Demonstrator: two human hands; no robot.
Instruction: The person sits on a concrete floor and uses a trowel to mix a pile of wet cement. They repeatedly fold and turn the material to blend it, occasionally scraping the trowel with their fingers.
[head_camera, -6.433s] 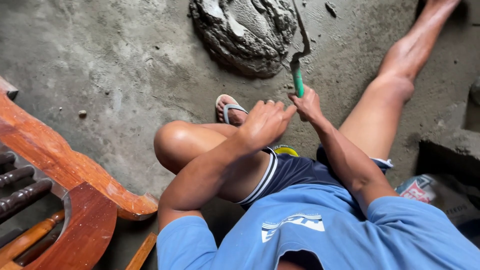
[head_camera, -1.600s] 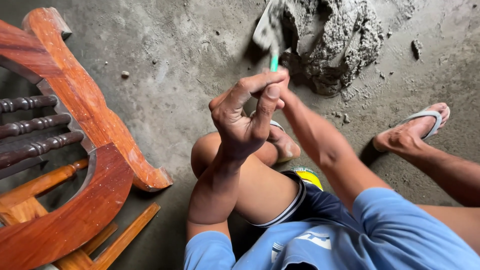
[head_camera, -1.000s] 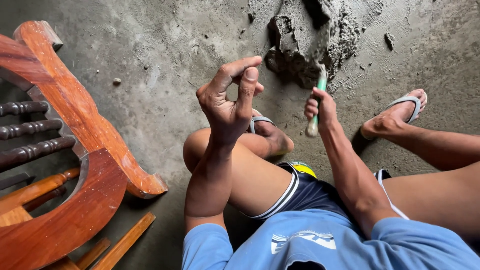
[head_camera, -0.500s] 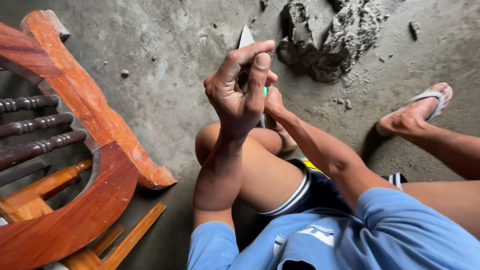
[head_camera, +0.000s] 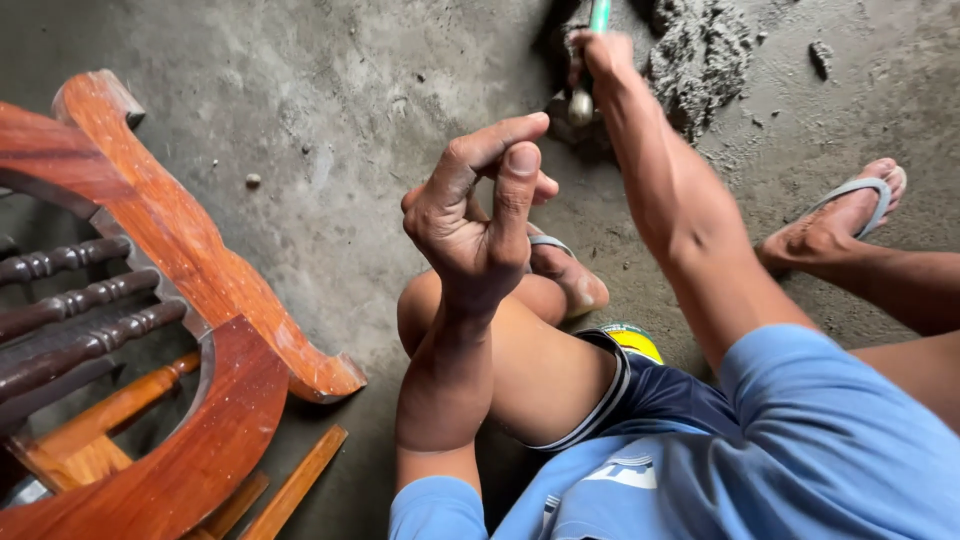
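Trowel handle (head_camera: 598, 14), green with a pale butt end, sits at the top centre of the frame, gripped in the right hand (head_camera: 597, 58) with fingers wrapped tight around it. Largest, at lower left, lies a reddish wooden chair (head_camera: 190, 300) on the concrete floor (head_camera: 330, 120). Grey mortar (head_camera: 700, 65) is heaped at upper right, beside the trowel. Mid-frame, the left hand (head_camera: 480, 225) is raised empty, fingers loosely curled, thumb and forefinger apart.

Wooden chair (head_camera: 200, 330) left; bare floor (head_camera: 330, 110) between.
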